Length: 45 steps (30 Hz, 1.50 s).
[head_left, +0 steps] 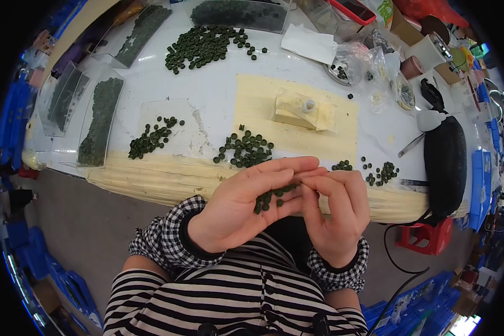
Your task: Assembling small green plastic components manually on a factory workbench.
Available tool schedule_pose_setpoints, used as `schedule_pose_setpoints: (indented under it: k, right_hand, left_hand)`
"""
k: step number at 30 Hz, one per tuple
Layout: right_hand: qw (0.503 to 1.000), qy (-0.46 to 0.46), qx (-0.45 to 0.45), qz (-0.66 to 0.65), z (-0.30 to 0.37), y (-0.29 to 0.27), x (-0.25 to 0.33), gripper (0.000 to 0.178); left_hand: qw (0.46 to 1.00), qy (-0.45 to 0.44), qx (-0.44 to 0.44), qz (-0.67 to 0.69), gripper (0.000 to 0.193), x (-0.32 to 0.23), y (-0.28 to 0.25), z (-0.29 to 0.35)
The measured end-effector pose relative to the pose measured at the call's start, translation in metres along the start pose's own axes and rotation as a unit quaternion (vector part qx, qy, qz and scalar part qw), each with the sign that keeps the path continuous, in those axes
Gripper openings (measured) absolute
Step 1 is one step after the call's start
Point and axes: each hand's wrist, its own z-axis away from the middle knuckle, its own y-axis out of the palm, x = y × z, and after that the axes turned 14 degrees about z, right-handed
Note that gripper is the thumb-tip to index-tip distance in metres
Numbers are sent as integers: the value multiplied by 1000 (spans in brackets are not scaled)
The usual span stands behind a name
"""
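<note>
My left hand [235,204] is cupped over the table's near edge, with several small dark green round pieces [266,199] resting in its palm and along the fingers. Its fingertips meet those of my right hand [341,204], whose thumb and forefinger are pinched together there. Whatever sits in that pinch is too small and covered to make out. Just beyond my left hand lies a loose pile of the same green pieces [249,147]. A smaller cluster [383,172] lies right of my right hand. Farther back, a yellow-wrapped block [288,115] carries a small whitish ring [309,105].
Clear trays of green pieces [101,117] stand left and at the back, near a large pile [199,49]. Yellow padding [151,182] covers the near edge. Rightward are tweezers [411,144], a white squeeze bottle [429,120] and a long black bundle [445,168]. A red stool [431,238] stands below.
</note>
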Motion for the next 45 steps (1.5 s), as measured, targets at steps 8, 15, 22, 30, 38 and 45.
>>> schedule_pose_setpoints:
  k: [8,15,22,30,38,45]
  right_hand:
    - [999,-26,-28,18,-5,-9,-6,21]
    - [998,-22,-56,-12,-1,-6,-3,22]
    - [987,80,-65,-126,3,-5,-3,22]
    - [974,108,-44,-196,6,0,-5,23]
    - [967,118,-39,-221,9,2,-6,19]
    - [988,72,-76,-114,4,8,2,18]
  left_hand:
    - [992,19,-6,-125,25,4,-11,-4]
    - [982,68,-3,-176,21,5,-11,-3]
    - [994,58,1,-94,19,4,-12,-4]
    - [995,66,3,-76,16,2,-12,-2]
    - [988,100,3,-114,12,5,-19,-3]
    - [976,142,5,-167,14,9,-10,-5]
